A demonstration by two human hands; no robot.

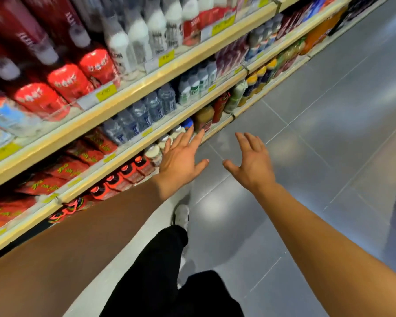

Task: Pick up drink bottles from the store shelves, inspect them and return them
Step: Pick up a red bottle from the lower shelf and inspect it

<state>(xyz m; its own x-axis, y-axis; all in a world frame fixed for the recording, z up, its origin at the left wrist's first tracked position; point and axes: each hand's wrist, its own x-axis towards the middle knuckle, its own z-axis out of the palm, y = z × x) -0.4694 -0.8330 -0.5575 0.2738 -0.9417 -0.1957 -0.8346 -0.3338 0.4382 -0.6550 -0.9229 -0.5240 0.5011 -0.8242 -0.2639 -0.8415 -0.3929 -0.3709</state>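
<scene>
Store shelves (133, 97) run along my left, packed with drinks. Clear water bottles (144, 113) fill the middle shelf, white bottles (137, 35) and red cans (66, 81) the shelf above it. On the bottom shelf stand white-capped bottles (153, 152), red-capped dark bottles (126, 173) and a brown juice bottle (202, 118). My left hand (181, 161) is stretched out with fingers spread, close in front of the bottom shelf's white-capped bottles, holding nothing. My right hand (253, 163) hovers open over the aisle floor, apart from the shelves.
Grey tiled floor (318, 133) stretches ahead and to the right. My black trouser leg (160, 271) and white shoe (182, 217) are below my arms. Orange soda bottles (316, 37) and other drinks continue down the far shelves. Yellow price tags (106, 91) line the shelf edges.
</scene>
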